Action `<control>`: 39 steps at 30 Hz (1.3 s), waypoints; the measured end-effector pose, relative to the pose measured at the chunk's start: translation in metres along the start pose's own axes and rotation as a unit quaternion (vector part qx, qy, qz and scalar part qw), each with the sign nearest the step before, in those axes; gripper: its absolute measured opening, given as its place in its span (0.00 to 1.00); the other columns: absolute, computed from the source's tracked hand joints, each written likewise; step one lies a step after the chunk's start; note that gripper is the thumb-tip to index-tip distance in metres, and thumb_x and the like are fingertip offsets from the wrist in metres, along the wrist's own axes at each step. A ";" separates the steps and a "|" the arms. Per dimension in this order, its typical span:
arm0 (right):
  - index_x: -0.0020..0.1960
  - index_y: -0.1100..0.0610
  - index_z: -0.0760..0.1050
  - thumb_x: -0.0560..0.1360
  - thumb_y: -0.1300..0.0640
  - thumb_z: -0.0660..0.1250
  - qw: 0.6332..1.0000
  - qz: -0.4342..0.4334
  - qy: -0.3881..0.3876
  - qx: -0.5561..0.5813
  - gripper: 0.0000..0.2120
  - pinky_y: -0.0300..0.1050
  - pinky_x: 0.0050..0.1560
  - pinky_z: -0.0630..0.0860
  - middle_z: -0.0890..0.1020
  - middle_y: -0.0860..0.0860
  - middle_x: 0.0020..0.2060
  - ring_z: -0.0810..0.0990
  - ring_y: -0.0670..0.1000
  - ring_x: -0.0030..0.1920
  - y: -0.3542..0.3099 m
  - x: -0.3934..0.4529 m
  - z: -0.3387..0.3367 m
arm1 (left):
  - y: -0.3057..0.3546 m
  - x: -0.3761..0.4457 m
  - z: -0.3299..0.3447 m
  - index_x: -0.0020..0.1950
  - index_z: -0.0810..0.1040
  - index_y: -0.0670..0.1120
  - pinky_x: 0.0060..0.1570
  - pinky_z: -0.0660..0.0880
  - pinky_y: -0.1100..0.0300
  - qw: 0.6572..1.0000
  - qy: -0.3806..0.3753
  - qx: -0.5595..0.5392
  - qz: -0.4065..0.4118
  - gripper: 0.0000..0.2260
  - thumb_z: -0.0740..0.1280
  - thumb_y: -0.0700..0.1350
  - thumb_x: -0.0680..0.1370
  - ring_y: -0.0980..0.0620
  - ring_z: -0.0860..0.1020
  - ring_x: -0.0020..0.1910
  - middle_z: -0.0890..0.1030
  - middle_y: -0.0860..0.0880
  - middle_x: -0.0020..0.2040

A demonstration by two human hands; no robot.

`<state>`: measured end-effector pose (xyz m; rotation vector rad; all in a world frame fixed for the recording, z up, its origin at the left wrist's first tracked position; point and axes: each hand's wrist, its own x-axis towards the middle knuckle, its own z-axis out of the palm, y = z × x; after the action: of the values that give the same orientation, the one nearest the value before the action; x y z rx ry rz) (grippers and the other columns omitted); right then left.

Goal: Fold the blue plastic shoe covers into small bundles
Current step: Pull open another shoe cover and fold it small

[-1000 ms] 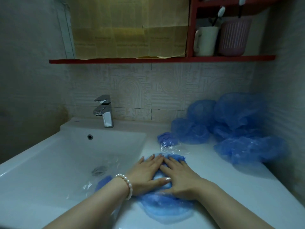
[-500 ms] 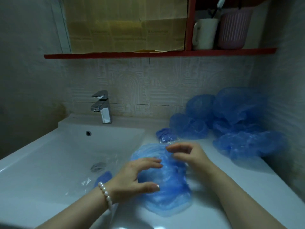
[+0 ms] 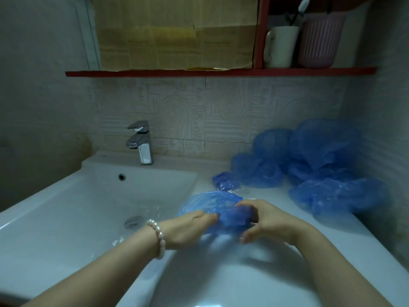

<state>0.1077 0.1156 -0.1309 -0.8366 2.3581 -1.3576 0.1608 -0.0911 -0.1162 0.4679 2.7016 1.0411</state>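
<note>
A blue plastic shoe cover (image 3: pixel 218 212) is gathered into a loose bunch between both hands, just above the white counter (image 3: pixel 243 273) right of the basin. My left hand (image 3: pixel 188 229), with a pearl bracelet on its wrist, grips the cover's left side. My right hand (image 3: pixel 265 222) curls round its right side, thumb below. A small folded blue bundle (image 3: pixel 225 181) lies on the counter behind the hands. A heap of several unfolded blue shoe covers (image 3: pixel 318 162) fills the back right corner.
The white basin (image 3: pixel 99 207) lies to the left, with a chrome tap (image 3: pixel 141 142) behind it and clear plastic film (image 3: pixel 146 214) near the drain. A red shelf (image 3: pixel 221 73) above carries a white mug (image 3: pixel 281 46) and a pink cup (image 3: pixel 318 41). A tiled wall closes the right side.
Both hands lay flat, pressing the cover on the counter; they then lifted, and now they have closed in on the cover and bunched it smaller between them.
</note>
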 end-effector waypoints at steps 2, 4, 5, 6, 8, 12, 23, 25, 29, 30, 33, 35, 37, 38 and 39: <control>0.47 0.65 0.79 0.57 0.56 0.74 1.000 0.007 0.021 0.007 0.21 0.43 0.40 0.69 0.78 0.51 0.36 0.75 0.47 0.38 0.004 -0.001 -0.001 | 0.001 0.003 -0.004 0.62 0.76 0.41 0.62 0.66 0.66 0.996 -0.010 -0.085 0.040 0.23 0.50 0.55 0.82 0.64 0.74 0.55 0.78 0.56 0.59; 0.47 0.69 0.78 0.66 0.58 0.74 0.997 0.012 0.059 0.048 0.17 0.42 0.39 0.69 0.78 0.50 0.35 0.74 0.46 0.37 0.007 -0.001 -0.003 | 0.001 0.004 -0.008 0.56 0.78 0.36 0.52 0.70 0.54 0.989 0.019 -0.130 0.061 0.28 0.57 0.61 0.78 0.67 0.70 0.43 0.64 0.49 0.54; 0.48 0.68 0.79 0.70 0.61 0.73 0.994 0.012 0.080 0.079 0.11 0.39 0.39 0.72 0.80 0.49 0.35 0.76 0.45 0.37 0.008 0.000 -0.004 | -0.003 0.005 -0.010 0.51 0.79 0.38 0.46 0.69 0.56 0.987 0.053 -0.137 0.063 0.29 0.64 0.65 0.72 0.63 0.70 0.39 0.69 0.56 0.36; 0.48 0.65 0.80 0.73 0.62 0.70 0.990 0.016 0.098 0.098 0.06 0.37 0.41 0.75 0.82 0.49 0.37 0.79 0.45 0.38 0.008 0.001 -0.004 | -0.007 0.005 -0.012 0.47 0.79 0.37 0.41 0.69 0.58 0.985 0.096 -0.135 0.056 0.29 0.71 0.64 0.66 0.61 0.70 0.36 0.72 0.53 0.35; 0.47 0.60 0.81 0.75 0.58 0.68 0.985 0.036 0.142 0.089 0.06 0.43 0.47 0.76 0.85 0.52 0.41 0.82 0.48 0.42 0.012 0.006 -0.003 | -0.019 0.007 -0.007 0.37 0.75 0.41 0.32 0.65 0.67 0.977 0.184 -0.100 0.040 0.17 0.78 0.51 0.64 0.61 0.67 0.28 0.71 0.53 0.30; 0.47 0.55 0.81 0.75 0.47 0.65 0.980 0.054 0.179 0.066 0.12 0.40 0.44 0.76 0.84 0.48 0.42 0.82 0.46 0.41 0.014 0.013 0.005 | -0.026 0.013 0.010 0.35 0.75 0.38 0.27 0.72 0.69 0.921 0.246 -0.299 -0.035 0.09 0.68 0.35 0.75 0.60 0.73 0.23 0.76 0.46 0.29; 0.38 0.56 0.69 0.81 0.48 0.51 0.904 0.162 0.302 -0.257 0.18 0.45 0.40 0.64 0.80 0.57 0.42 0.75 0.58 0.43 0.013 0.030 0.028 | -0.043 0.022 0.027 0.29 0.65 0.47 0.33 0.63 0.57 0.935 0.344 -0.060 -0.066 0.19 0.61 0.47 0.80 0.54 0.71 0.27 0.71 0.54 0.24; 0.48 0.58 0.72 0.82 0.49 0.49 0.872 0.187 0.307 -0.331 0.18 0.45 0.42 0.64 0.80 0.57 0.50 0.77 0.59 0.50 0.011 0.031 0.032 | -0.049 0.021 0.026 0.32 0.65 0.48 0.37 0.64 0.54 0.933 0.349 0.042 -0.073 0.17 0.58 0.50 0.81 0.43 0.75 0.38 0.77 0.46 0.34; 0.60 0.58 0.68 0.81 0.57 0.49 0.834 0.229 0.273 -0.421 0.13 0.45 0.43 0.64 0.79 0.56 0.56 0.77 0.58 0.56 0.012 0.037 0.035 | -0.054 0.023 0.016 0.46 0.75 0.49 0.44 0.69 0.56 0.927 0.325 0.147 -0.111 0.09 0.57 0.50 0.80 0.44 0.77 0.50 0.81 0.47 0.49; 0.62 0.59 0.67 0.81 0.58 0.49 0.827 0.239 0.264 -0.435 0.13 0.45 0.43 0.65 0.79 0.55 0.56 0.77 0.57 0.57 0.013 0.039 0.034 | -0.056 0.024 0.013 0.49 0.75 0.48 0.45 0.69 0.57 0.928 0.309 0.165 -0.125 0.09 0.57 0.49 0.80 0.45 0.77 0.51 0.81 0.47 0.51; 0.64 0.59 0.63 0.81 0.58 0.51 0.815 0.271 0.251 -0.447 0.13 0.44 0.43 0.65 0.79 0.55 0.56 0.78 0.57 0.57 0.016 0.044 0.034 | -0.068 0.020 0.003 0.52 0.75 0.50 0.48 0.71 0.57 0.918 0.283 0.217 -0.174 0.08 0.57 0.45 0.78 0.45 0.77 0.53 0.81 0.48 0.53; 0.63 0.59 0.63 0.80 0.57 0.51 0.812 0.280 0.246 -0.450 0.13 0.44 0.43 0.65 0.80 0.54 0.56 0.78 0.57 0.56 0.017 0.045 0.035 | -0.071 0.016 -0.004 0.50 0.74 0.51 0.51 0.70 0.57 0.906 0.292 0.238 -0.190 0.07 0.57 0.46 0.78 0.46 0.78 0.52 0.81 0.50 0.51; 0.63 0.59 0.63 0.80 0.56 0.52 0.806 0.270 0.244 -0.466 0.13 0.44 0.42 0.64 0.80 0.54 0.55 0.78 0.56 0.56 0.017 0.045 0.037 | -0.065 0.016 -0.010 0.48 0.75 0.51 0.53 0.71 0.56 0.916 0.310 0.190 -0.166 0.07 0.59 0.50 0.79 0.46 0.78 0.51 0.81 0.50 0.48; 0.63 0.59 0.63 0.80 0.56 0.52 0.805 0.262 0.241 -0.475 0.13 0.43 0.41 0.64 0.80 0.54 0.55 0.78 0.56 0.56 0.016 0.044 0.038 | -0.058 0.019 -0.011 0.46 0.75 0.50 0.52 0.72 0.56 0.930 0.308 0.142 -0.139 0.08 0.60 0.52 0.78 0.46 0.78 0.49 0.81 0.50 0.46; 0.63 0.59 0.64 0.80 0.56 0.52 0.805 0.253 0.237 -0.482 0.13 0.43 0.41 0.64 0.80 0.54 0.55 0.78 0.56 0.56 0.015 0.044 0.038 | -0.049 0.024 -0.011 0.46 0.76 0.49 0.49 0.74 0.57 0.945 0.295 0.088 -0.111 0.09 0.62 0.53 0.78 0.47 0.79 0.47 0.81 0.49 0.45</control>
<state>0.0878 0.0686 -0.1619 0.0480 3.3346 -0.0557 0.1241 -0.1237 -0.1432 -0.1612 3.2838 1.0000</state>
